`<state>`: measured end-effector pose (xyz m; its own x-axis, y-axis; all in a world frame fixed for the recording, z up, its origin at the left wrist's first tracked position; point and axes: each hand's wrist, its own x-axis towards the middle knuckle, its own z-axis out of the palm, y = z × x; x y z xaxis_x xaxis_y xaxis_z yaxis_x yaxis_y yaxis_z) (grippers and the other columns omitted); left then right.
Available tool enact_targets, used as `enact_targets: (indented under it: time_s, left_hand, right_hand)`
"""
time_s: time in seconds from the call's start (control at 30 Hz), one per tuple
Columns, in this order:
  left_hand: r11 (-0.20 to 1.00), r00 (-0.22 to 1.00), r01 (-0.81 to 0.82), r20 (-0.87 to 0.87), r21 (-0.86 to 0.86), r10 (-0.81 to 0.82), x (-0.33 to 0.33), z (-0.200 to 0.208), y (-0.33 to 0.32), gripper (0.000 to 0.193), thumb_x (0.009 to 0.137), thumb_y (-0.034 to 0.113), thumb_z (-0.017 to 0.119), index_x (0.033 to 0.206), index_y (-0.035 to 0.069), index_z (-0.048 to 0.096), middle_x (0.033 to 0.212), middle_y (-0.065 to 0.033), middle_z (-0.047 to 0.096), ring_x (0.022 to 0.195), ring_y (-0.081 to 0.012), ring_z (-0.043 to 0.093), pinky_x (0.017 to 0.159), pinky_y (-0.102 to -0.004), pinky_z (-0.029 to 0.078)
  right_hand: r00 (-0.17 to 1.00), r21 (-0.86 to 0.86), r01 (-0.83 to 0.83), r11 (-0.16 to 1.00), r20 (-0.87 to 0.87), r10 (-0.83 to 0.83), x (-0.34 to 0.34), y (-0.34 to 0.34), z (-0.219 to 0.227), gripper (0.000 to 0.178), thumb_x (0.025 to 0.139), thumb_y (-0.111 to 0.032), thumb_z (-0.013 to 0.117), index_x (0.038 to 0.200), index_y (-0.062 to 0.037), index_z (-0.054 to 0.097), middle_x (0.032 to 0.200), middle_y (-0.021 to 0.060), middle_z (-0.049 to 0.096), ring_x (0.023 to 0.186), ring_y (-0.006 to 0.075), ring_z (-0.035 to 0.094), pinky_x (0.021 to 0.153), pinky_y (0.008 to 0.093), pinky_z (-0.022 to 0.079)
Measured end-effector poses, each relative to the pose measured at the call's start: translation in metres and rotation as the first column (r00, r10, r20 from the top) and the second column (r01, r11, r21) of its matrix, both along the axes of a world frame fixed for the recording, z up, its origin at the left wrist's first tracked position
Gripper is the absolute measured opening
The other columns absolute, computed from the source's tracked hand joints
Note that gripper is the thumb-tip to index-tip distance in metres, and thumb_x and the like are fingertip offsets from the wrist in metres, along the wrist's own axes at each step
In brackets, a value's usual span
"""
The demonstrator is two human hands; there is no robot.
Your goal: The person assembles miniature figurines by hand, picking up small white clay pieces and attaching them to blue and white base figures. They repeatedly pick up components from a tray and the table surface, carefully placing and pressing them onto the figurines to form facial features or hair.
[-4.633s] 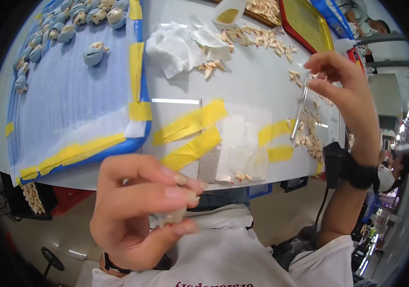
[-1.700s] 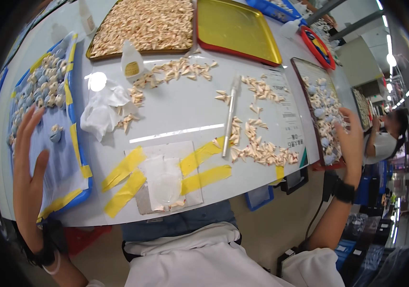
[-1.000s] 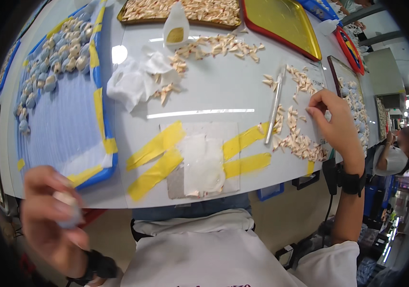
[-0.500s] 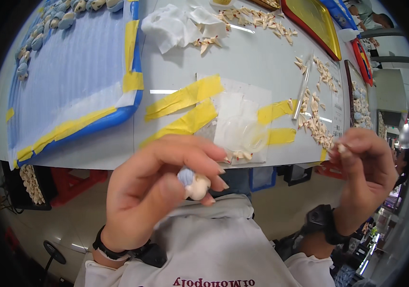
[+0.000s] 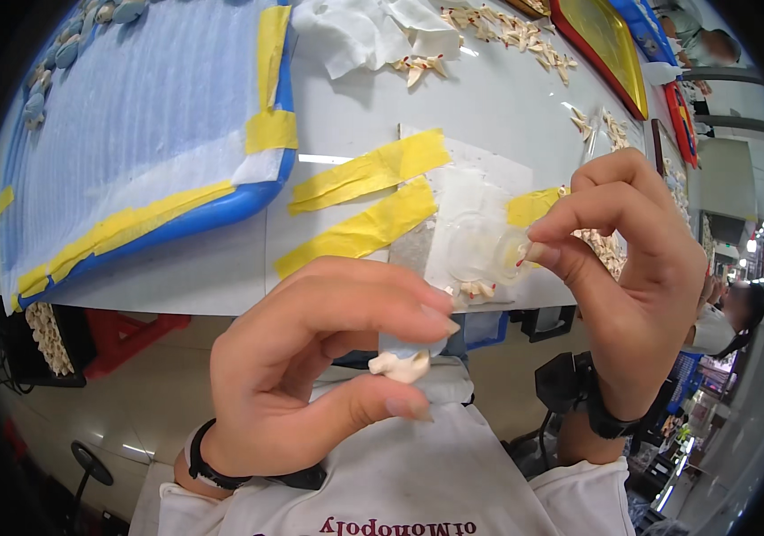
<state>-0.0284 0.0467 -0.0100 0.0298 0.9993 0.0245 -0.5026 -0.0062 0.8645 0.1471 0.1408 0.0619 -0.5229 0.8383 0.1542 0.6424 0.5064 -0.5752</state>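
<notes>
The left hand (image 5: pixel 328 366) grasps a small blue and cream figurine (image 5: pixel 400 366), thumb below and fingers above, held off the tabletop (image 5: pixel 346 107) in front of its near edge. The right hand (image 5: pixel 614 259) has thumb and forefinger pinched on a small piece (image 5: pixel 521 263); I see little more than its red tip. That pinch hovers at the edge of a clear round dish (image 5: pixel 467 239) on a card (image 5: pixel 516 170) fixed down with yellow tape (image 5: pixel 355 228). Whether the piece touches the dish, I can't tell.

As for how far things have got, piece and figurine are apart, so I'd judge those two as not yet joined. What parts this figurine already has, I can't make out past the fingers. Loose cream pieces (image 5: pixel 476 288) lie at the card's near edge, and more scattered pieces (image 5: pixel 516 36) lie across the far side, beyond a crumpled white cloth (image 5: pixel 355 36), so plenty seem unused. Other figurines (image 5: pixel 38 98) lie along the far left of the blue tray (image 5: pixel 239 201); whether they are finished, I can't say.
</notes>
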Motion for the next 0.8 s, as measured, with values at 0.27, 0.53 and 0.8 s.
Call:
enact_targets:
  time_s: [0.27,0.53,0.8]
  left_hand:
    - [0.991,0.994,0.093,-0.063,0.093,-0.088,-0.002,0.001,0.010,0.040,0.068,0.009,0.075,0.098,-0.004,0.051,0.102,-0.0218,0.052,0.081,-0.0269,0.061,0.071,-0.0332,0.053]
    - [0.956,0.970,0.117,-0.237,0.269,-0.052,0.000,0.006,0.010,0.028,0.069,-0.002,0.069,0.093,-0.005,0.056,0.097,-0.0217,0.054,0.085,-0.0231,0.059,0.073,-0.0289,0.050]
    - [0.927,0.902,0.033,-0.410,0.374,0.133,0.004,0.016,0.004,0.025,0.068,-0.006,0.065,0.092,-0.003,0.058,0.096,-0.0208,0.055,0.080,-0.0212,0.059,0.071,-0.0257,0.049]
  right_hand:
    - [0.988,-0.116,0.015,0.993,-0.149,-0.032,0.001,-0.021,0.015,0.016,0.063,0.004,0.067,0.073,-0.0041,0.057,0.074,0.0037,0.046,0.067,0.0128,0.046,0.061,0.0217,0.035]
    - [0.939,-0.193,-0.140,0.971,-0.336,0.069,0.001,-0.048,-0.003,0.020,0.070,-0.002,0.071,0.078,-0.0098,0.055,0.075,0.0043,0.046,0.062,0.0088,0.045,0.055,0.0184,0.034]
    - [0.949,0.013,-0.272,0.962,-0.165,0.270,0.001,-0.042,0.008,0.031,0.067,-0.006,0.074,0.090,-0.0082,0.053,0.076,0.0089,0.051,0.063,0.0123,0.049,0.053,0.0212,0.036]
